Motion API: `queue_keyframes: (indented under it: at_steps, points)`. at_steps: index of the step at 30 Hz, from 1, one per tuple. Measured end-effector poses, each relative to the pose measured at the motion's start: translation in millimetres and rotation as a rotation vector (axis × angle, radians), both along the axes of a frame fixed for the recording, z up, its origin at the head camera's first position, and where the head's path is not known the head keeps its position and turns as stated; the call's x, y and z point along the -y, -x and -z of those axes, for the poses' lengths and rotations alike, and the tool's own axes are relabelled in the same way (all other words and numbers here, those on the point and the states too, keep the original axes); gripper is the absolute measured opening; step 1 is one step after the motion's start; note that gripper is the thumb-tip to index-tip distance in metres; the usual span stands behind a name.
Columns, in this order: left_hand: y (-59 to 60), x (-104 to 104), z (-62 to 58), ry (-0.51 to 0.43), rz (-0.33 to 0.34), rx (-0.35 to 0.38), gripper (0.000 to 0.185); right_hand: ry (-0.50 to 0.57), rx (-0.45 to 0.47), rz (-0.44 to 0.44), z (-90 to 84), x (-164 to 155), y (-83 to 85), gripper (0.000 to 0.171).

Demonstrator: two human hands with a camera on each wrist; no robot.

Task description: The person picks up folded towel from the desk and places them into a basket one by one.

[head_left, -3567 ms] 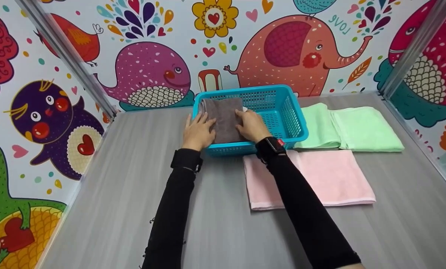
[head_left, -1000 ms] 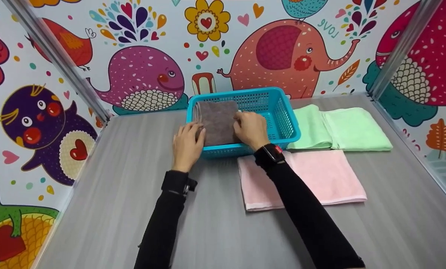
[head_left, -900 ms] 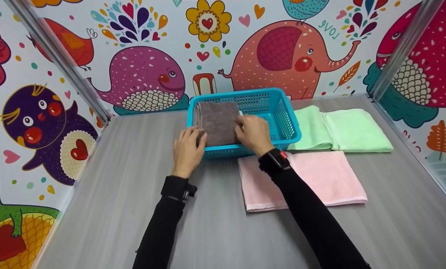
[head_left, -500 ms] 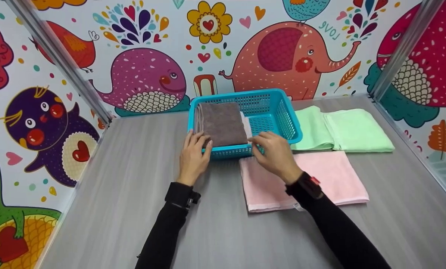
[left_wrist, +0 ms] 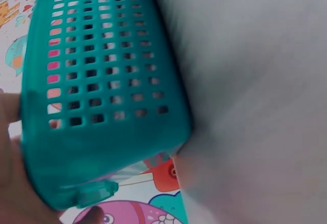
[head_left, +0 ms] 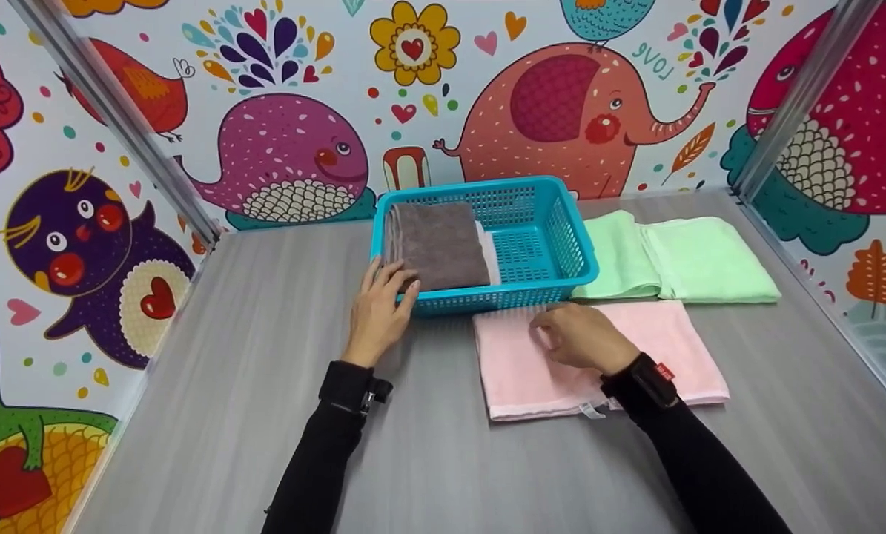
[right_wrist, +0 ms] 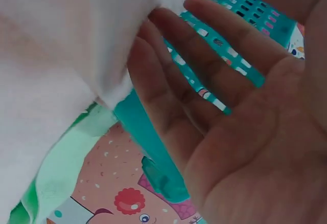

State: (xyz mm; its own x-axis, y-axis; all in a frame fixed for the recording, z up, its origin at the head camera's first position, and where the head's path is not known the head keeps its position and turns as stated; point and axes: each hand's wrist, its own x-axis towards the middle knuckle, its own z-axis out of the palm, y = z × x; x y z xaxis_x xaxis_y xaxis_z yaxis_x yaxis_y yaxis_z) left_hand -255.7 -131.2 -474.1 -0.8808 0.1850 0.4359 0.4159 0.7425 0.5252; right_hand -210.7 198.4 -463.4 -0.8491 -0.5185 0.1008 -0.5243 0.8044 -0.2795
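Head view: The left hand [head_left: 379, 315] is at the near left corner of the basket [head_left: 520, 294], fingers relaxed and slightly spread, touching the rim. The right hand [head_left: 587, 337] is over the pink towel [head_left: 669, 348], fingers loosely bent, with no hold on the fabric visible. The brown towel [head_left: 443, 245] lies folded in the left part of the basket; a pale cloth [head_left: 491, 254] shows along its right edge. The green towel [head_left: 717, 259] lies on the counter [head_left: 242, 356] to the right of the basket. Compared with half a second ago, the right hand has moved from the basket's front rim to the pink towel; the left hand and brown towel have kept their places.

Left wrist view: The basket's perforated side is seen; the left hand shows only in part, along the rim.

Right wrist view: The right hand's fingers are nearly straight, tips at the pink towel; whether they press on it cannot be told
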Motion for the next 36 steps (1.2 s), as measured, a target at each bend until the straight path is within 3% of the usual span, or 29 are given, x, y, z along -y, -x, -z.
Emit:
queue_keyframes:
  at_steps: [4, 8, 11, 13, 15, 18, 21, 24, 26, 31, 36]
  points:
    - [-1.6, 1.0, -8.8, 0.007, -0.022, -0.035, 0.037, -0.006, 0.007, -0.039, 1.4, -4.7, 0.8, 0.033]
    - [-5.9, -3.4, -18.8, -0.024, -0.070, -0.203, 0.027, 0.000, 0.010, -0.054, 2.8, -4.5, -0.2, 0.034]
    - [-13.6, -11.2, -25.2, -0.027, 0.000, -0.309, 0.016, 0.004, 0.001, -0.056, 4.8, -0.5, -1.6, 0.033]
    - [-20.4, -17.4, -27.3, 0.019, 0.094, -0.300, 0.020, 0.004, -0.016, -0.066, 6.0, 3.8, -2.3, 0.027]
    - [-26.4, -23.8, -27.5, 0.107, 0.190, -0.216, 0.029, 0.014, -0.025, -0.073, 7.3, 8.5, -2.8, 0.023]
    - [-31.3, -32.0, -24.3, 0.256, 0.282, 0.013, 0.034, 0.044, -0.008, -0.062, 9.0, 15.7, -3.4, 0.025]
    - [-30.4, -35.7, -18.0, 0.371, 0.284, 0.212, 0.035, 0.082, 0.023, -0.042, 11.1, 23.6, -4.4, 0.031]
    - [-27.2, -32.8, -8.9, 0.435, 0.241, 0.317, 0.042, 0.103, 0.059, -0.038, 13.6, 31.9, -5.9, 0.031]
    - [-25.4, -28.0, -3.0, 0.443, 0.227, 0.365, 0.049, 0.116, 0.083, -0.040, 15.4, 36.9, -7.4, 0.032]
    - [-22.4, -18.8, 6.3, 0.360, 0.250, 0.511, 0.053, 0.156, 0.127, -0.043, 16.7, 45.2, -11.8, 0.035]
    - [-19.6, -15.9, 11.4, 0.302, 0.289, 0.562, 0.047, 0.147, 0.136, -0.060, 16.8, 51.4, -11.7, 0.037]
